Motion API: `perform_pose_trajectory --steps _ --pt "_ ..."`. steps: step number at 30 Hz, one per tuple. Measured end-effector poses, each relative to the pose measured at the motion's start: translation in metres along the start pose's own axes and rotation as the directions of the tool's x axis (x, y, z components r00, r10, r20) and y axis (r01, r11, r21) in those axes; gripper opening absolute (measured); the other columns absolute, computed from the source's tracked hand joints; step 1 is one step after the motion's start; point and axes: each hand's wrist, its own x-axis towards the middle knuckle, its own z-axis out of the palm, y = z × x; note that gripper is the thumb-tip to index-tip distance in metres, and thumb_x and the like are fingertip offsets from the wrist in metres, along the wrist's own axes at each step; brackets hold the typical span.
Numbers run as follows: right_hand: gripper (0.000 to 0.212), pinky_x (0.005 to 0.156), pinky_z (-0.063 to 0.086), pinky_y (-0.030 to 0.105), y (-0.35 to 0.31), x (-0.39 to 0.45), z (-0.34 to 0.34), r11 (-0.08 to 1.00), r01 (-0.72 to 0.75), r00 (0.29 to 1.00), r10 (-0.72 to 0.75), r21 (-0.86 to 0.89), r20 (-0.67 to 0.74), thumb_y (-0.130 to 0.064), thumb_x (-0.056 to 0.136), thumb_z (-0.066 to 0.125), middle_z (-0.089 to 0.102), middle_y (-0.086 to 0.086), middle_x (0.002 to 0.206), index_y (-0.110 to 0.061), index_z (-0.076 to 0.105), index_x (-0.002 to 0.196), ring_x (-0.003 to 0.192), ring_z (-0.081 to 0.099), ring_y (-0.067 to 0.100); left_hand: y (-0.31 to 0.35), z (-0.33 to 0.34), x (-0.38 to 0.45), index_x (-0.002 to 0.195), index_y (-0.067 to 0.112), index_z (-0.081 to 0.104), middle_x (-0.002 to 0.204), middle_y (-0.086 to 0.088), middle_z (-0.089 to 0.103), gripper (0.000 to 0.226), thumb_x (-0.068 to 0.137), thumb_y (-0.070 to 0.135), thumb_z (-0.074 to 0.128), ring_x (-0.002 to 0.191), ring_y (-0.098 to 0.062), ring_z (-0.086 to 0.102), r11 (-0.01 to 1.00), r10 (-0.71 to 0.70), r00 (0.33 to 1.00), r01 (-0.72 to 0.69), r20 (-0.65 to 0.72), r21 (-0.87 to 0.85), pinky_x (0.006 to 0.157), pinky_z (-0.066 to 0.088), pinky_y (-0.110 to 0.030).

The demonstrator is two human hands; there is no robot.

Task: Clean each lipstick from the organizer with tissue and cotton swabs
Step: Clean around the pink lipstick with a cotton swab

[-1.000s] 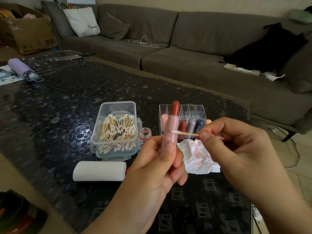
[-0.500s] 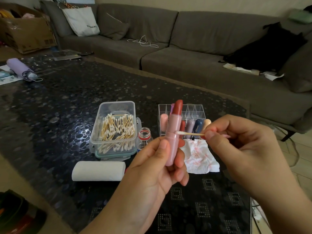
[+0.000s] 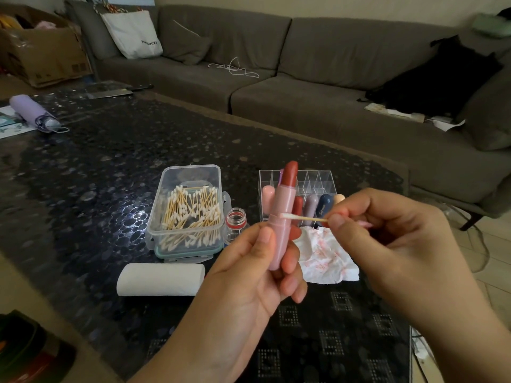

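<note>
My left hand (image 3: 257, 275) gripped the pink lipstick (image 3: 282, 217) upright above the table (image 3: 96, 175), thumb on its front and fingers curled behind, the red bullet fully extended at twelve o'clock. My right hand (image 3: 387, 239) pinched a cotton swab (image 3: 302, 217) between thumb and forefinger, its white tip touching the tube's collar from three o'clock. Behind the lipstick stood the clear organizer (image 3: 318, 179) with more lipsticks inside. At nine o'clock of it sat the open box of cotton swabs (image 3: 188, 214), a small bottle (image 3: 236, 221) between them. A stained tissue (image 3: 323, 258) lay beneath my hands, and a tissue roll (image 3: 160, 279) at eight o'clock.
</note>
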Motion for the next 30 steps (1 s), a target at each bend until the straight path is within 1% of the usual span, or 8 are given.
perform_pose_trajectory --steps 5,10,13,18,20,22,26,30 --pt "0.008 0.044 0.028 0.005 0.0002 0.0026 -0.0036 1.0 -0.012 0.998 0.011 -0.022 -0.055 -0.017 0.074 0.061 0.042 -0.009 0.047 -0.018 0.065 0.067 0.043 0.036 0.001 0.0 0.0 -0.0007 0.084 0.011 0.073 0.062 -0.004 0.049 0.029 0.079 0.03 0.052 0.051 -0.013 0.043 1.0 -0.026 1.0 0.026 0.018 -0.018 0.05 0.044 -0.025" --pt "0.008 0.043 0.027 0.005 0.0021 0.0036 -0.0041 0.999 -0.053 0.998 0.053 0.003 -0.044 -0.018 0.074 0.06 0.042 -0.01 0.044 -0.016 0.066 0.069 0.041 0.035 0.0 0.002 -0.0018 -0.0013 0.087 0.009 0.073 0.065 -0.006 0.052 0.03 0.08 0.03 0.052 0.053 -0.015 0.047 0.998 -0.039 0.997 0.042 0.063 -0.046 0.051 0.045 -0.027" --pt "0.01 0.043 0.028 0.006 0.0027 0.004 -0.005 0.996 -0.078 0.996 0.08 0.052 -0.04 -0.02 0.074 0.06 0.042 -0.007 0.045 -0.014 0.066 0.07 0.041 0.035 0.0 0.0031 -0.0012 -0.0021 0.089 0.006 0.073 0.066 -0.008 0.053 0.031 0.08 0.028 0.051 0.053 -0.016 0.048 0.997 -0.056 0.995 0.06 0.081 -0.058 0.05 0.046 -0.028" --pt "0.011 0.042 0.028 0.007 0.0012 0.0038 -0.0045 0.993 -0.086 0.996 0.088 0.081 -0.021 -0.02 0.074 0.06 0.039 -0.007 0.043 -0.013 0.066 0.07 0.04 0.032 0.001 0.0061 -0.003 -0.0026 0.091 0.008 0.073 0.063 -0.003 0.047 0.032 0.08 0.031 0.052 0.051 -0.012 0.041 0.991 -0.091 0.992 0.099 0.091 -0.088 0.051 0.045 -0.027" --pt "0.011 0.042 0.029 0.008 0.0013 0.0039 -0.0038 0.993 -0.086 0.996 0.087 0.081 -0.014 -0.021 0.074 0.06 0.04 -0.006 0.044 -0.013 0.067 0.07 0.041 0.033 0.001 0.0056 -0.0061 -0.0017 0.096 0.008 0.071 0.065 -0.002 0.046 0.03 0.085 0.032 0.057 0.052 -0.011 0.041 0.988 -0.096 0.989 0.108 0.11 -0.107 0.053 0.046 -0.027" --pt "0.011 0.042 0.029 0.007 0.0012 0.0037 -0.0032 0.992 -0.087 0.996 0.088 0.086 -0.011 -0.021 0.075 0.06 0.039 -0.008 0.043 -0.013 0.067 0.07 0.039 0.033 0.001 0.0063 -0.0071 -0.0016 0.099 0.01 0.069 0.068 -0.002 0.047 0.028 0.082 0.031 0.065 0.054 -0.012 0.042 0.985 -0.094 0.985 0.113 0.146 -0.131 0.056 0.047 -0.028" --pt "0.012 0.041 0.028 0.007 0.0004 0.0031 -0.0034 0.99 -0.096 0.995 0.097 0.104 0.002 -0.021 0.075 0.059 0.039 -0.01 0.041 -0.012 0.065 0.069 0.036 0.032 0.001 0.0053 -0.0052 -0.0007 0.077 0.02 0.069 0.063 -0.003 0.046 0.007 0.071 0.019 0.067 0.05 -0.012 0.041 0.984 -0.09 0.99 0.105 0.104 -0.144 0.05 0.045 -0.028" --pt "0.012 0.043 0.03 0.01 0.0039 0.0031 -0.0023 0.989 -0.113 0.993 0.115 0.1 -0.008 -0.021 0.075 0.06 0.037 -0.008 0.043 -0.012 0.065 0.069 0.041 0.032 0.002 0.0054 -0.0045 -0.0002 0.074 0.022 0.069 0.063 -0.003 0.048 0.005 0.074 0.017 0.066 0.049 -0.012 0.043 0.986 -0.088 0.992 0.1 0.095 -0.13 0.049 0.045 -0.028"
